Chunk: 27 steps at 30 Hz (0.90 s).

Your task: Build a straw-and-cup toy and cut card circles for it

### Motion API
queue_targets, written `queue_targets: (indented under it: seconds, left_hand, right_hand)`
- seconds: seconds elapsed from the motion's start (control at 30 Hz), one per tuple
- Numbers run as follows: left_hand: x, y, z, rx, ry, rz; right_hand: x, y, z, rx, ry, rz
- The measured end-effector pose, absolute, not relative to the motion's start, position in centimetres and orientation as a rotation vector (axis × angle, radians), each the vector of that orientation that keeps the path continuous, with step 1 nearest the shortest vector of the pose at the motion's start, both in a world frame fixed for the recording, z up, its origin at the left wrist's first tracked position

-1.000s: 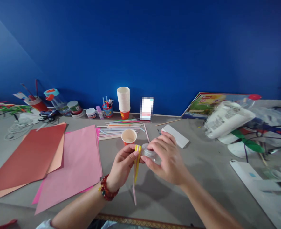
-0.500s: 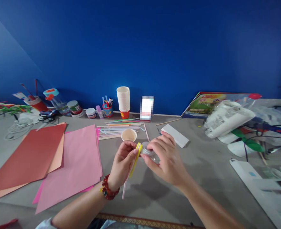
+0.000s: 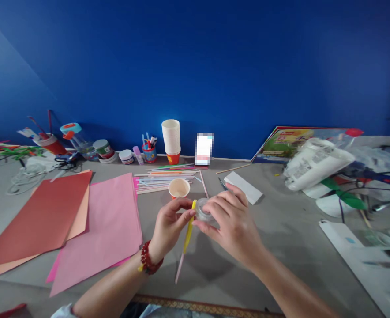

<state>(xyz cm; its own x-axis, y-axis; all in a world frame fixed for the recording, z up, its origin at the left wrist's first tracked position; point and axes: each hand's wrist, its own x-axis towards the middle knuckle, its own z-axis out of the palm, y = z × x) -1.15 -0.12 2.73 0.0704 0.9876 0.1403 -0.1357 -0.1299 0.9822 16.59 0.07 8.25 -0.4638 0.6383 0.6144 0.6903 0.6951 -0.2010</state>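
Now the left hand (image 3: 171,223), its grip pinching, is turning the slim yellow strip (image 3: 189,233) and pale-pink straw (image 3: 179,270), leaving mainly yellow showing above, just beside the clear round tape roll (image 3: 199,215) the right hand (image 3: 234,221) is holding, inward of the grey bench (image 3: 281,251)'s front edge.

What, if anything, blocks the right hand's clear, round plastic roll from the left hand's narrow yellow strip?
Nothing visible does. The clear roll sits right beside the upper end of the yellow strip; whether they touch is unclear.

Slanted yellow strip (image 3: 189,232), pale pink straw (image 3: 179,268) below, clear roll (image 3: 200,212) beside
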Motion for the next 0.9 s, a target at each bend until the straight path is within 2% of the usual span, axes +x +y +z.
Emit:
queue_targets:
  seconds: [0.23, 0.47, 0.67, 0.9]
  left_hand:
    - [-0.9, -0.2, 2.5, 1.326, 1.120, 1.383]
    - [-0.6, -0.5, 2.4, 1.491, 1.248, 1.482]
    - [-0.4, -0.4, 1.8, 1.465, 1.243, 1.524]
    - [-0.3, -0.4, 2.7, 1.490, 1.127, 1.417]
  right_hand:
    - [16.4, -0.1, 8.4, -1.012, -2.253, -0.058]
    - [15.5, -0.9, 8.4, -1.112, -2.244, -0.223]
    - [15.0, -1.3, 8.3, -1.184, -2.225, -0.290]
    - [15.3, -0.8, 8.1, -1.160, -2.204, -0.266]
